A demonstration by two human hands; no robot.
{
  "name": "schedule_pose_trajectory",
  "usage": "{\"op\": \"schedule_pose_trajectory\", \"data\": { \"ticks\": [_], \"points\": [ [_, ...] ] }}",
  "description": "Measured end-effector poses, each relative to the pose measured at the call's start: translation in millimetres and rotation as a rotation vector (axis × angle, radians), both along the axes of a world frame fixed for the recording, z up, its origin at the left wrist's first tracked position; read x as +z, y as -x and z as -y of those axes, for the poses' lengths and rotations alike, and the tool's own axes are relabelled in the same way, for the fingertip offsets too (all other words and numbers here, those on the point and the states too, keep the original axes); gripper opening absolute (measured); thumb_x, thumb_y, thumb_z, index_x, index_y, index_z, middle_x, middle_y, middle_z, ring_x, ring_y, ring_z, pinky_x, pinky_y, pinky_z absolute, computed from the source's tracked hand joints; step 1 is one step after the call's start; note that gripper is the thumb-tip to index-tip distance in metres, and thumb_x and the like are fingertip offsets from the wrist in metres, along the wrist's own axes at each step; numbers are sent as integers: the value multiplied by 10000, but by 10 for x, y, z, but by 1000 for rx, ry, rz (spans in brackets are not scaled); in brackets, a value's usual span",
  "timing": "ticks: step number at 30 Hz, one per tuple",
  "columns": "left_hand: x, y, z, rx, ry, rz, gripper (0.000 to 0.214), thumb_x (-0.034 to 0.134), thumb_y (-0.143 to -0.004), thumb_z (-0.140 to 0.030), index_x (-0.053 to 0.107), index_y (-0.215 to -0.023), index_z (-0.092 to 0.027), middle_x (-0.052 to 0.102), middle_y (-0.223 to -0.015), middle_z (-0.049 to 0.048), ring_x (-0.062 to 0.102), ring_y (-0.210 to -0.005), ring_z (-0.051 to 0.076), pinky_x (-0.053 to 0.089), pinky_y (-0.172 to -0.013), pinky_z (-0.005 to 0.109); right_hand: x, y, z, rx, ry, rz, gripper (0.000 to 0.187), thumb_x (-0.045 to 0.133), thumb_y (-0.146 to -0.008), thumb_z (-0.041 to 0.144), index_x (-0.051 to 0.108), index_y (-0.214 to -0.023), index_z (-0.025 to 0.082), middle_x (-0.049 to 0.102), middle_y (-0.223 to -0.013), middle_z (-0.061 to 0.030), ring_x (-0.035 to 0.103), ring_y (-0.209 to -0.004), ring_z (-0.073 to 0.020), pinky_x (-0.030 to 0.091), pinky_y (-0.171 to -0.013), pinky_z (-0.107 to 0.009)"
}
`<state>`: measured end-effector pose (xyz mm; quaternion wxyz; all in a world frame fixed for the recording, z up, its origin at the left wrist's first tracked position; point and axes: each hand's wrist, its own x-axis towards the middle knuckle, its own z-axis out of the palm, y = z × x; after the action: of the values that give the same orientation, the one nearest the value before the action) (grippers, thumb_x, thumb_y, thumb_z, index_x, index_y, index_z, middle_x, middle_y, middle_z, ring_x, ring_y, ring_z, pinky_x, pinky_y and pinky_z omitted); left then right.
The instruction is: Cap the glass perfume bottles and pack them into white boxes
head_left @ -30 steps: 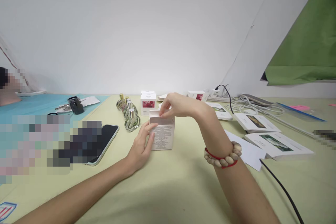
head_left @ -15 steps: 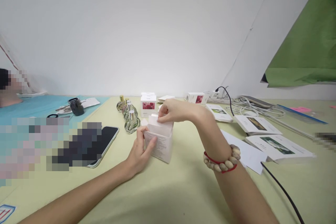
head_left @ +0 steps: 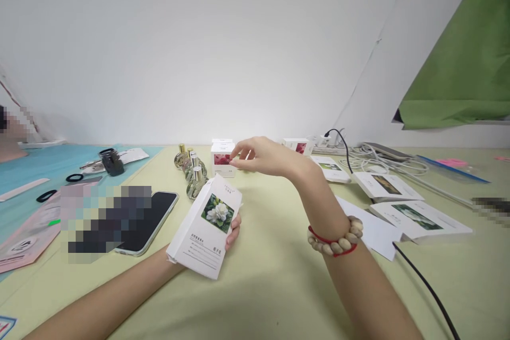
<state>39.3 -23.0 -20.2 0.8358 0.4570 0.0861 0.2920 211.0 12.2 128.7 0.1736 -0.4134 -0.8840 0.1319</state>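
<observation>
My left hand [head_left: 234, 231] is wrapped round a white cardboard box [head_left: 187, 226] printed with a white flower, most of the fingers hidden behind it. The box is tilted, its printed face toward me, and a small torn-looking flap shows at its lower left corner. Above and to the right of it, my right hand [head_left: 261, 156] hovers with bent fingers apart, nothing between them. Behind its fingertips stands a white box with a red picture [head_left: 223, 160]. Several round glass bottles [head_left: 196, 187] with gold or silver caps stand just left of the held box.
A phone [head_left: 153, 220] lies to the left. Beyond it are a dark jar [head_left: 111, 162] and black rings [head_left: 74, 178]. Flat white boxes [head_left: 432, 218], a white paper sheet [head_left: 370, 228] and tangled white cables [head_left: 392, 162] lie to the right. Part of a person shows at far left.
My left hand has turned the box from its text-covered side to its flower side and lowered it slightly leftward. My right hand has let go of the box's top end.
</observation>
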Motion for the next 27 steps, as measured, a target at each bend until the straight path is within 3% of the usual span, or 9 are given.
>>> {"op": "schedule_pose_trajectory", "data": {
  "ticks": [5, 9, 15, 21, 27],
  "points": [
    [-90, -22, 37, -18, 63, -42, 409, 532, -658, -524, 525, -757, -126, 539, -622, 26, 526, -520, 114, 385, -435, 193, 15, -21, -13, 27, 14, 3, 243, 509, -776, 356, 638, -934, 223, 621, -920, -28, 558, -709, -101, 378, -546, -184],
    [-255, -83, 53, -156, 114, -182, 623, 312, -689, -674, 547, -734, -98, 548, -576, 62, 544, -493, 170, 390, -444, 263, -21, 28, -33, 51, -24, 4, 212, 517, -770, 297, 628, -932, 218, 617, -902, -24, 554, -712, -103, 385, -559, -190],
    [-392, -164, 9, -270, 137, -270, 746, 184, -655, -746, 562, -680, -103, 558, -525, 87, 537, -464, 196, 377, -452, 294, -323, 357, -178, 185, -143, -83, 368, 492, -782, 170, 500, -1144, 234, 578, -988, -34, 534, -862, -121, 421, -750, -254],
    [-305, -174, 25, -273, 108, -223, 628, 262, -694, -687, 542, -733, -126, 575, -534, 49, 536, -422, 170, 386, -430, 272, -672, 566, -381, 285, -53, -48, 503, 472, -809, 170, 345, -1291, 232, 488, -1162, -78, 472, -1043, -158, 380, -895, -331],
    [-455, -201, -24, -303, 57, -207, 553, 264, -762, -586, 538, -790, -107, 591, -519, 78, 544, -417, 196, 381, -416, 282, -791, 595, -457, 329, 55, -73, 467, 456, -819, 157, 375, -1273, 231, 525, -1109, -73, 506, -990, -143, 393, -878, -314]
  ]
}}
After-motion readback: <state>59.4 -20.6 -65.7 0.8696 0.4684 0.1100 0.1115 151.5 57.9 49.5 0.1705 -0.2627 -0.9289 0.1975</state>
